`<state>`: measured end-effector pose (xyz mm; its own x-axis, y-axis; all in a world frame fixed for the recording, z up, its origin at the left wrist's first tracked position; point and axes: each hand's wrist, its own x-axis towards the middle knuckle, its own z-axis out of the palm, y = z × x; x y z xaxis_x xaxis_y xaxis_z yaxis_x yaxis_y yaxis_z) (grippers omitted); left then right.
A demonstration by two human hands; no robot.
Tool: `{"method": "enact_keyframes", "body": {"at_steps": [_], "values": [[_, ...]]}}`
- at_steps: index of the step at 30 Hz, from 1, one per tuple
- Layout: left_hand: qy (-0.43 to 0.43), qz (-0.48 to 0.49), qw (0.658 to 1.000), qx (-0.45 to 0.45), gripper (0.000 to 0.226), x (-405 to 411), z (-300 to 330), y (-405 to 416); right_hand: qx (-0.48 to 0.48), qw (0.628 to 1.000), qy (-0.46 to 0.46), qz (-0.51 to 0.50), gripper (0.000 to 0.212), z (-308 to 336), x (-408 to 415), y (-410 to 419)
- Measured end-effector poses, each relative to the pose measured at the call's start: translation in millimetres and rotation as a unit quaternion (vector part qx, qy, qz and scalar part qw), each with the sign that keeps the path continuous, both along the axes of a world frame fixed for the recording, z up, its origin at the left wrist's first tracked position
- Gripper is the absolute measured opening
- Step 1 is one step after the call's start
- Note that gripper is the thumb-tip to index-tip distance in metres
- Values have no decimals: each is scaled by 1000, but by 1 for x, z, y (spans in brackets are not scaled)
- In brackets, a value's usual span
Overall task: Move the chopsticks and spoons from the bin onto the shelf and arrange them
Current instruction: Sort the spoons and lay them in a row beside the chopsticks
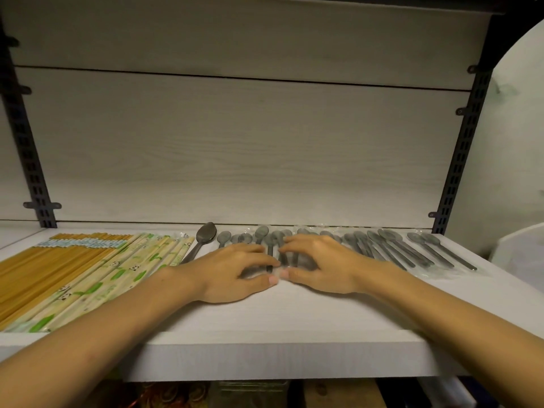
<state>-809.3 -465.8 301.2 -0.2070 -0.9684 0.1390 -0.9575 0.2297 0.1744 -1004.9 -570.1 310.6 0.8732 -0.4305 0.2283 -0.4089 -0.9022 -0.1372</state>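
On the white shelf (265,313) lie rows of cutlery. Bare yellow chopsticks (44,266) sit at the far left, with paper-wrapped panda-print chopsticks (123,275) beside them. A bare metal spoon (203,240) lies next to those. Several plastic-wrapped grey spoons (394,248) run across the middle and right. My left hand (232,272) and my right hand (321,266) rest side by side on the wrapped spoons in the middle (273,245), fingers curved over the packets, thumbs nearly touching and pinching a wrapper edge. The bin is out of view.
Dark slotted uprights (462,154) stand at both sides of the pale back panel. An upper shelf board (265,1) hangs overhead. A white object (524,248) sits beyond the shelf's right end. Dim clutter shows below the shelf's front edge.
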Motion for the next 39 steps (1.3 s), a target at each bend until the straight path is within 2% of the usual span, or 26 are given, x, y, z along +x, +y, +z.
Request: {"method": "enact_keyframes", "body": {"at_steps": [2, 9, 12, 15, 17, 22, 28, 31, 35, 39], "values": [[-2, -1, 1000, 9, 45, -2, 2, 2, -10, 1000, 11, 0, 54, -1, -2, -1], [-7, 1, 1000, 23, 39, 6, -6, -9, -2, 1000, 10, -2, 49, -2, -3, -1], [7, -11, 1000, -8, 38, 6, -9, -11, 28, 1000, 12, 2, 45, 0, 2, 0], [54, -6, 997, -55, 31, 10, -14, -11, 78, 997, -7, -21, 54, -2, 1, -2], [59, -4, 996, -71, 27, 13, -16, -11, 84, 996, -25, -24, 47, -7, -2, -5], [56, -20, 995, -76, 33, 15, -17, -10, 29, 998, -56, 3, 25, -8, -6, -7], [34, -6, 995, -92, 49, 15, -14, -4, 13, 988, -155, 3, 29, -7, 0, -6], [12, 36, 993, -116, 50, 20, -9, 0, 15, 994, -109, 11, 37, -9, 6, -5], [17, 78, 994, -79, 42, 29, -10, 2, 31, 998, -62, 12, 50, -14, 4, -5], [11, 52, 997, -56, 53, 27, -11, 3, 27, 998, -48, 21, 43, -15, 1, -4]]}}
